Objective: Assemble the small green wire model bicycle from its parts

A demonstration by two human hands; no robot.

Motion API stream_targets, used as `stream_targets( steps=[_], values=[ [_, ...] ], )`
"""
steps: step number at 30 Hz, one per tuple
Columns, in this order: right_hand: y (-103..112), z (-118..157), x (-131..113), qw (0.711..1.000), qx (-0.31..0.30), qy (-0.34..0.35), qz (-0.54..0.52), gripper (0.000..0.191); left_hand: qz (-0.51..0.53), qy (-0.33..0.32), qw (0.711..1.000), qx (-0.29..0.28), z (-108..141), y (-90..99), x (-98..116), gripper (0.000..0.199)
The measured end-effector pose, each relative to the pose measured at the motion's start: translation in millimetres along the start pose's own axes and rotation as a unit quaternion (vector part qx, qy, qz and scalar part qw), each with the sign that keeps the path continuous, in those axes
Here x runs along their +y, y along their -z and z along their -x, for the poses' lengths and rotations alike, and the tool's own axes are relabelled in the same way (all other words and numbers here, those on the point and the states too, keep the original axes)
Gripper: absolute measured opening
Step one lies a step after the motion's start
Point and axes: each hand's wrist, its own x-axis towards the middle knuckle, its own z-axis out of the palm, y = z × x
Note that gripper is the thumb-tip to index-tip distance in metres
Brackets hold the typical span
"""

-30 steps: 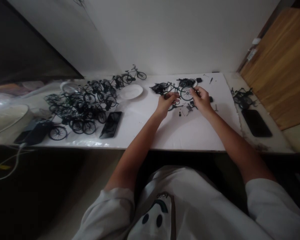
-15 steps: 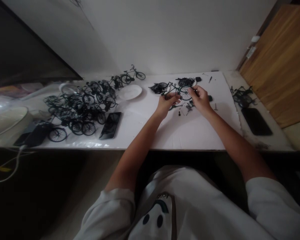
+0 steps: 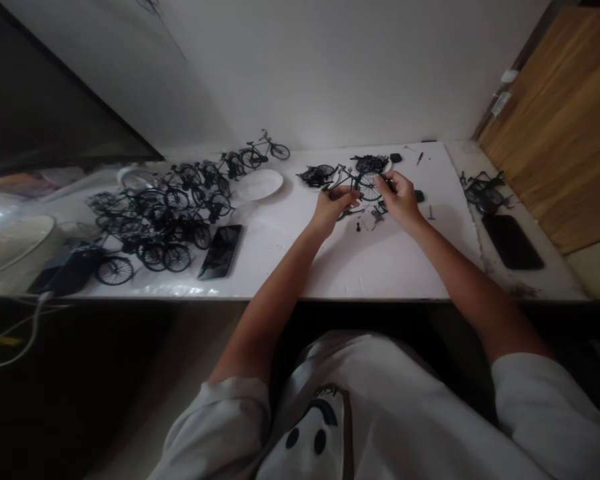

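Both hands are closed on one dark small bicycle point(image 3: 355, 181), lifted just above the white board point(image 3: 390, 267) on the worktop point(image 3: 555, 283): the left hand point(image 3: 333, 207) grasps its frame, the right hand point(image 3: 403, 200) pinches its spoked wheel at the rim. Beneath and between them lie small loose parts point(image 3: 379, 215), too fine to count, and one little black piece point(image 3: 359, 227). Right of the right hand is one T-shaped piece point(image 3: 431, 213). Behind the hands sit two dark clusters of bicycle parts, one left point(image 3: 317, 175), one right point(image 3: 371, 164). Farther left come one white plate point(image 3: 260, 185), one phone point(image 3: 221, 252) and a heap of bicycles point(image 3: 165, 213) too tangled to count; one bicycle stands by the wall point(image 3: 265, 152). A second phone point(image 3: 513, 242) lies far right. Lettering on the shirt point(image 3: 380, 387), above a printed figure, is too blurred to read
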Motion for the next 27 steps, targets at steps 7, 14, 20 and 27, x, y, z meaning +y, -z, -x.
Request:
stream_targets(
  steps=[7,14,20,27],
  values=[
    [0,1,-1,1.0,0.001,0.001,0.007,0.067,-0.014,-0.002,1.0,-0.006,-1,0.0,-1,0.016],
    [4,-4,4,0.999,-0.015,-0.023,0.016,0.073,0.007,-0.013,1.0,0.001,-3,0.8,-5,0.022],
    [35,-9,-5,0.969,-0.041,0.039,0.241,0.04,0.009,-0.003,0.997,0.075,-3,-1.0,0,0.024],
    [50,-9,-9,0.889,-0.251,-0.045,0.38,0.031,0.01,0.005,0.996,0.094,-1,-2.7,4,0.021]
  ],
)
